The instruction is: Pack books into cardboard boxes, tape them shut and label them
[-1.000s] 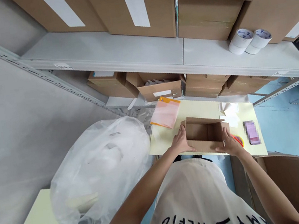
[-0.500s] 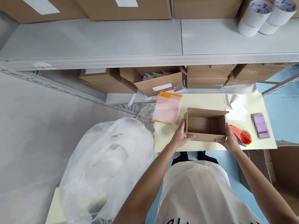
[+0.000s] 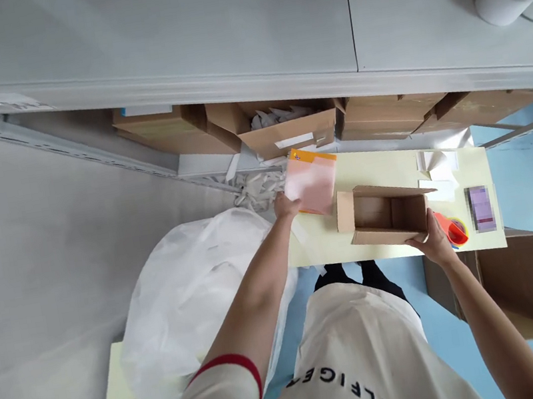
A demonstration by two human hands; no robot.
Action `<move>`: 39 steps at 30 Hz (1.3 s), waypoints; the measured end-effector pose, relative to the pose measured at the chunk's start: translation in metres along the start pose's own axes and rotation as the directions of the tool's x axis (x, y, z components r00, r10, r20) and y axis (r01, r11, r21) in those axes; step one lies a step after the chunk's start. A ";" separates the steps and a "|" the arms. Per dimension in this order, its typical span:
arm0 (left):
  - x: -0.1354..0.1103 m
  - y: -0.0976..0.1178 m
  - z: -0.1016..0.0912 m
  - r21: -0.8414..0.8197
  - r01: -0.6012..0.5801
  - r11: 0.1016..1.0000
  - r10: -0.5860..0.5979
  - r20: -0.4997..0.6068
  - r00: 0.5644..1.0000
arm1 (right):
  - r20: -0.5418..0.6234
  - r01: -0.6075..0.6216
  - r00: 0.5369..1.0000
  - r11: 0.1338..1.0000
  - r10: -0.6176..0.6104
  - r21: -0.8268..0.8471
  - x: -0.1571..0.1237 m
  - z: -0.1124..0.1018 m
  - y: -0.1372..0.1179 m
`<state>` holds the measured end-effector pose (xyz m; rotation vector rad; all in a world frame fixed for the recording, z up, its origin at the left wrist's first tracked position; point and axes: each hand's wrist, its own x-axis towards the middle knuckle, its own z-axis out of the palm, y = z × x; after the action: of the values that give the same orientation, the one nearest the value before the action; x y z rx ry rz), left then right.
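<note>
A small open cardboard box (image 3: 378,236) lies on the cream table, its left end flap folded outward. My right hand (image 3: 432,240) grips the box at its right end, thumb along the near side. On the left part of the table is a flat pink packet (image 3: 313,182) with an orange band along its top. My left hand (image 3: 286,205) is closed at the packet's lower left corner, thumb over the edge; its other fingers are mostly hidden. An orange-red tape dispenser (image 3: 452,229) sits just right of my right hand.
White papers (image 3: 438,179) and a blurred purple item (image 3: 481,208) lie on the table's right side (image 3: 482,158). A large translucent bag (image 3: 196,298) bulges at left. Beneath the table's right end is an open carton (image 3: 522,280). Boxes fill the shelf (image 3: 173,59) ahead.
My left hand has left the box and reached the pink packet's corner. The box's left flap now points outward. My right hand stays on the box. The view has shifted.
</note>
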<state>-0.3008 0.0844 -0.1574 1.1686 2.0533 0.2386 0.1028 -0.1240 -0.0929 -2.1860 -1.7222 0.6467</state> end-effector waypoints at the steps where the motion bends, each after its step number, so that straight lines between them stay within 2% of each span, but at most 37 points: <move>1: -0.001 0.000 0.001 0.003 -0.013 1.000 0.013 -0.006 1.000 | 0.001 -0.002 1.000 1.000 0.002 -0.005 0.000 0.000 -0.001; 5: -0.007 0.001 -0.008 -0.038 -0.071 0.997 0.070 -0.017 0.997 | 0.003 0.002 1.000 1.000 -0.002 -0.012 0.000 0.001 -0.006; 8: -0.015 0.001 -0.027 -0.108 -0.121 0.987 0.117 -0.042 0.992 | 0.022 -0.003 1.000 1.000 0.003 0.002 0.003 0.001 -0.007; 11: -0.033 -0.004 -0.053 -0.218 -0.189 0.958 0.166 -0.118 0.979 | 0.077 -0.023 0.997 1.000 0.022 0.014 0.005 -0.003 -0.009; 14: -0.058 -0.007 -0.082 -0.437 -0.283 0.854 0.195 -0.235 0.952 | 0.109 -0.043 0.993 0.999 0.042 0.008 0.006 -0.015 -0.017; 16: -0.080 -0.004 -0.099 -0.573 -0.328 0.751 0.202 -0.272 0.941 | 0.054 -0.031 0.998 0.999 0.031 0.007 0.005 -0.029 -0.031; 18: -0.104 0.006 -0.110 -0.668 -0.358 0.653 0.233 -0.272 0.934 | -0.026 0.048 0.999 0.997 -0.046 0.066 0.005 -0.048 -0.054; 20: -0.131 0.022 -0.111 -0.727 -0.383 0.570 0.286 -0.262 0.922 | -0.052 0.180 0.984 0.959 -0.173 0.220 0.005 -0.066 -0.084; 22: -0.159 0.041 -0.099 -0.758 -0.395 0.519 0.347 -0.235 0.908 | -0.022 0.255 0.962 0.861 -0.274 0.441 0.007 -0.078 -0.117; 24: -0.187 0.059 -0.077 -0.775 -0.385 0.501 0.401 -0.187 0.897 | 0.025 0.225 0.947 0.717 -0.320 0.659 0.010 -0.083 -0.145; 26: -0.209 0.074 -0.053 -0.787 -0.358 0.502 0.444 -0.120 0.888 | 0.012 0.153 0.968 0.629 -0.250 0.762 0.013 -0.085 -0.158; 29: -0.229 0.089 -0.027 -0.820 -0.260 0.509 0.523 0.055 0.850 | 0.001 0.042 0.997 0.560 -0.076 0.827 0.014 -0.089 -0.147; 31: -0.233 0.097 -0.016 -0.853 -0.141 0.502 0.576 0.209 0.790 | 0.055 -0.013 0.997 0.531 -0.063 0.847 0.012 -0.095 -0.126; 33: -0.236 0.104 -0.004 -0.856 -0.029 0.516 0.584 0.327 0.743 | 0.093 -0.016 0.990 0.569 -0.105 0.822 0.012 -0.101 -0.107; 34: -0.238 0.107 0.004 -0.848 -0.004 0.530 0.573 0.354 0.740 | 0.078 0.009 0.991 0.631 -0.110 0.776 0.012 -0.103 -0.100; 35: -0.242 0.111 0.014 -0.841 -0.009 0.542 0.552 0.348 0.758 | 0.043 0.041 0.994 0.714 -0.099 0.699 0.013 -0.105 -0.096; 37: -0.254 0.120 0.037 -0.833 -0.078 0.547 0.513 0.261 0.818 | -0.059 0.071 0.997 0.884 -0.049 0.461 0.013 -0.103 -0.097; 39: -0.269 0.131 0.058 -0.841 -0.144 0.522 0.484 0.154 0.861 | -0.126 0.085 0.990 0.968 -0.056 0.236 0.010 -0.097 -0.107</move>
<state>-0.0925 -0.0686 0.0045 0.8710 1.1012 0.9630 0.0642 -0.0831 0.0398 -1.9479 -1.5644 0.6570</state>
